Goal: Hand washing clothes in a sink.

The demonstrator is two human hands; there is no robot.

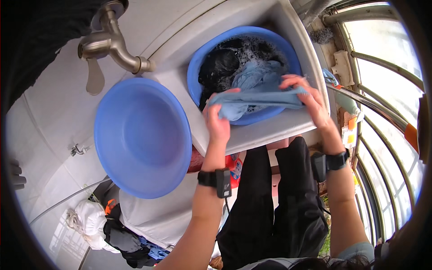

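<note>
Both of my hands hold a wet light-blue garment [260, 101] stretched between them, over the near rim of a blue plastic basin [193, 79]. My left hand [218, 123] grips its left end, and my right hand [310, 98] has the right end, slightly blurred. More of the same blue cloth trails down into the basin. Dark wet clothes [222, 64] lie there in foamy water [260, 47]. The basin stands inside a white sink [270, 137]. Which part of the garment I hold cannot be told.
An empty blue basin [145, 135] stands left of the sink, below a metal tap [111, 47]. Clothes [98, 226] are heaped at the lower left. A metal pole [374, 101] and window bars [388, 64] run along the right. A red container [234, 165] is under the sink.
</note>
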